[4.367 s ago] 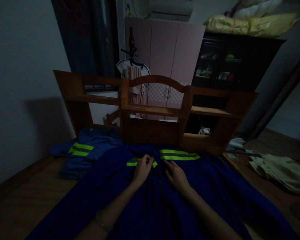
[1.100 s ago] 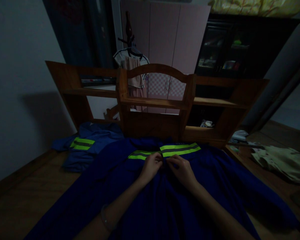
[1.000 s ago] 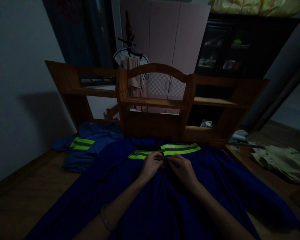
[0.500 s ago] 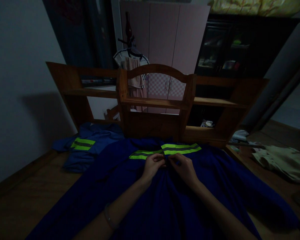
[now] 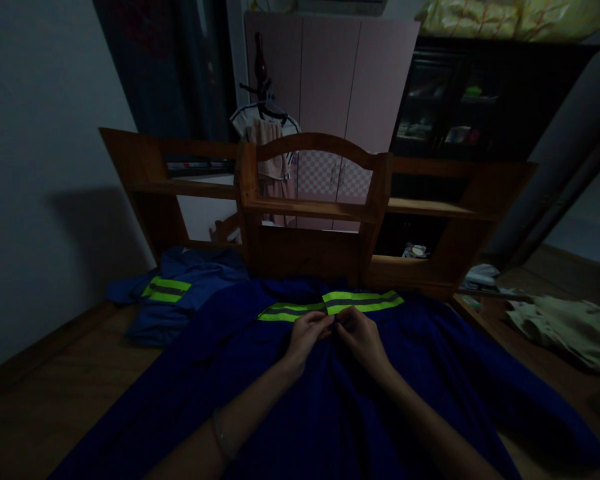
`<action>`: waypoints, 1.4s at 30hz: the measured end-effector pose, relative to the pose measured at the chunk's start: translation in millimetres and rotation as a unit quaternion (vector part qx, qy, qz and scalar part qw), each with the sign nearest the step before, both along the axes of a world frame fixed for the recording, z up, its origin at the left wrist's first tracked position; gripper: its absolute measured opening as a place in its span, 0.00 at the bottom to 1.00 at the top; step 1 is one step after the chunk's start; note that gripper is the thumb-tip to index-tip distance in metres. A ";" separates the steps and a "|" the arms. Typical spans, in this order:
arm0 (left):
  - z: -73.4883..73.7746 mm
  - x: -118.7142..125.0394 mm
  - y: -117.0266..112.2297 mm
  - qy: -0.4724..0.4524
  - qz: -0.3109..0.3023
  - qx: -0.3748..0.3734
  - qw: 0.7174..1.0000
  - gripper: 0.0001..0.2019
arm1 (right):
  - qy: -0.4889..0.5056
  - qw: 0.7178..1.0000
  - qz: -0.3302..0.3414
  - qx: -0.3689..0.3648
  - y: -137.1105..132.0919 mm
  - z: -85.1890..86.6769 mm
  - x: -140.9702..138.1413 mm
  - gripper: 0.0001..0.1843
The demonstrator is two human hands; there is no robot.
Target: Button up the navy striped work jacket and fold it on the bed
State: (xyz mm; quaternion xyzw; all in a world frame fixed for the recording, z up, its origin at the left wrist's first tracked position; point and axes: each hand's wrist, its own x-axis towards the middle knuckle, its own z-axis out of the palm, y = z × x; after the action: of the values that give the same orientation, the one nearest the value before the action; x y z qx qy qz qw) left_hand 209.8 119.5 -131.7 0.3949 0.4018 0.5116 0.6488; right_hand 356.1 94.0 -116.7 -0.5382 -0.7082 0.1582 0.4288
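A dark blue work jacket (image 5: 300,413) lies spread out with its sleeves to both sides. Yellow-green reflective strips (image 5: 365,302) cross its chest. At the front opening, just below the strips, my left hand (image 5: 307,337) pinches the jacket's edge. My right hand (image 5: 360,335) pinches the cloth close beside it, fingertips nearly touching the left ones. Whether a button or a zip is between the fingers is too dark and small to tell.
A folded lighter blue garment (image 5: 180,293) with a reflective strip lies at the left by the wall. Behind the jacket rises a wooden headboard with shelves (image 5: 310,210). Pale cloth (image 5: 570,333) lies at the right. A pink wardrobe (image 5: 325,87) and a dark cabinet (image 5: 495,100) stand beyond.
Both hands stay at the jacket's front, and the right fingertips have come slightly closer to the left ones. The whole view has shifted a little.
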 end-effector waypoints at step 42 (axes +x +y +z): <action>6.4 -10.7 -0.6 -0.102 -0.004 -0.040 0.994 0.17 | 0.149 0.989 0.021 -0.004 -0.4 -3.7 -4.0 0.11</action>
State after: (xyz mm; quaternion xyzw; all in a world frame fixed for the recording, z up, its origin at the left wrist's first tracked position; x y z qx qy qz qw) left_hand 199.0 118.9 -125.3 0.3153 0.3521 0.5304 0.7038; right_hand 352.1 93.6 -120.4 -0.4954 -0.6469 0.2485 0.5238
